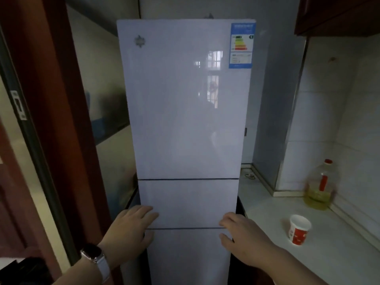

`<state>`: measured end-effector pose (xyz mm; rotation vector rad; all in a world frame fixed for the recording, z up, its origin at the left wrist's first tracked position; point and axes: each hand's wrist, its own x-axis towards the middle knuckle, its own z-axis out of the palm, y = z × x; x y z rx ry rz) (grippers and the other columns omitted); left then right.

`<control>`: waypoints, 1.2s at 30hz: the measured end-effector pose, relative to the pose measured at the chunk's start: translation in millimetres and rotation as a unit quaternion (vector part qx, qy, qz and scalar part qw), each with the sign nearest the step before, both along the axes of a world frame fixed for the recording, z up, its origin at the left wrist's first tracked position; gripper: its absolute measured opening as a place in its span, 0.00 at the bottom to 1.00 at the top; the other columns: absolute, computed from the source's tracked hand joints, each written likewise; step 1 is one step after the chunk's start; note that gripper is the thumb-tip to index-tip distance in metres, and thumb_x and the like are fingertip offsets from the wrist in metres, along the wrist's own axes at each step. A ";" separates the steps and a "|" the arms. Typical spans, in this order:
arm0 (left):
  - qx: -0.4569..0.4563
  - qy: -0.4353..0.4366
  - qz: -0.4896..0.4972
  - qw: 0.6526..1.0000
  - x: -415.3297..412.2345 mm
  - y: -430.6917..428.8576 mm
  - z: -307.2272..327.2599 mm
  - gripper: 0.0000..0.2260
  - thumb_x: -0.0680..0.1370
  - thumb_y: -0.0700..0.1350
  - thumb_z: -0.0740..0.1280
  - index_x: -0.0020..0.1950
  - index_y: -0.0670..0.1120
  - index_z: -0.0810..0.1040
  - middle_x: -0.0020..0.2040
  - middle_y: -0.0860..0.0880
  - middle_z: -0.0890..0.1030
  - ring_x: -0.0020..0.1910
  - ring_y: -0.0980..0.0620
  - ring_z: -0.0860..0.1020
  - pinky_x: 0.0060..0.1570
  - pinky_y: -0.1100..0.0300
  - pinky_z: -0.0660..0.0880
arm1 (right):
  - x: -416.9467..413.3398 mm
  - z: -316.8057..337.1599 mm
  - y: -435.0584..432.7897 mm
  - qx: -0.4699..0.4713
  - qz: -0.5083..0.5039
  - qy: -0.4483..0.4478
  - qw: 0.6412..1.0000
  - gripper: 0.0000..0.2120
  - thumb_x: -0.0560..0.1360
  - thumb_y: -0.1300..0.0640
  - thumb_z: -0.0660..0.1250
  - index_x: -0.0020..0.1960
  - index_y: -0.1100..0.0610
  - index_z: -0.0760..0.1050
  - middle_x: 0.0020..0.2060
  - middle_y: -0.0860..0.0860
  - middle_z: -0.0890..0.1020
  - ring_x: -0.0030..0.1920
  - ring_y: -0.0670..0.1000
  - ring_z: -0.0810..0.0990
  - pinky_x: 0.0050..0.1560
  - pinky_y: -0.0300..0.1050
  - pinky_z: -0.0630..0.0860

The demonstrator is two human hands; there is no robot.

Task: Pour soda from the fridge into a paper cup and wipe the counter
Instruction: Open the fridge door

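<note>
Fridge [185,99]: white, glossy, three doors all closed, centre far. Left hand [131,225]: straight fingers flat on the middle door [189,202]. Right hand [242,233]: fingers bent at that door's lower seam; grip cannot be told. Red-and-white paper cup [299,229] stands upright on the surface [339,254], right

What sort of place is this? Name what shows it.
Probably a home kitchen: a tall white fridge, a white counter along a tiled wall, and an oil bottle and paper cup on it.
</note>
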<state>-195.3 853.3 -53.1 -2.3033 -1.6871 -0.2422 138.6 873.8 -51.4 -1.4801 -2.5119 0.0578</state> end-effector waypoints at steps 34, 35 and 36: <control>0.061 -0.719 0.116 0.683 -86.4 346.2 73.6 0.38 0.76 0.54 0.70 0.79 0.50 0.51 0.76 0.46 0.62 0.69 0.44 0.68 0.62 0.47 0.72 | -223.3 113.0 336.6 0.261 0.142 -0.059 0.953 0.27 0.64 0.47 0.70 0.62 0.53 0.78 0.63 0.57 0.79 0.62 0.57 0.80 0.60 0.57 0.76; 0.071 -0.716 0.105 0.687 -85.3 351.2 77.0 0.35 0.77 0.53 0.69 0.78 0.49 0.54 0.71 0.49 0.67 0.63 0.48 0.72 0.57 0.51 0.74 | -226.5 112.6 345.9 0.279 0.151 -0.061 0.946 0.28 0.64 0.47 0.72 0.63 0.53 0.78 0.65 0.58 0.78 0.63 0.58 0.78 0.61 0.59 0.75; 0.082 -0.713 0.093 0.690 -84.3 356.1 80.1 0.31 0.78 0.52 0.68 0.76 0.49 0.58 0.63 0.54 0.71 0.55 0.54 0.75 0.51 0.56 0.75 | -229.2 112.1 354.2 0.293 0.154 -0.066 0.941 0.30 0.63 0.48 0.74 0.64 0.54 0.77 0.66 0.58 0.77 0.66 0.59 0.77 0.63 0.62 0.74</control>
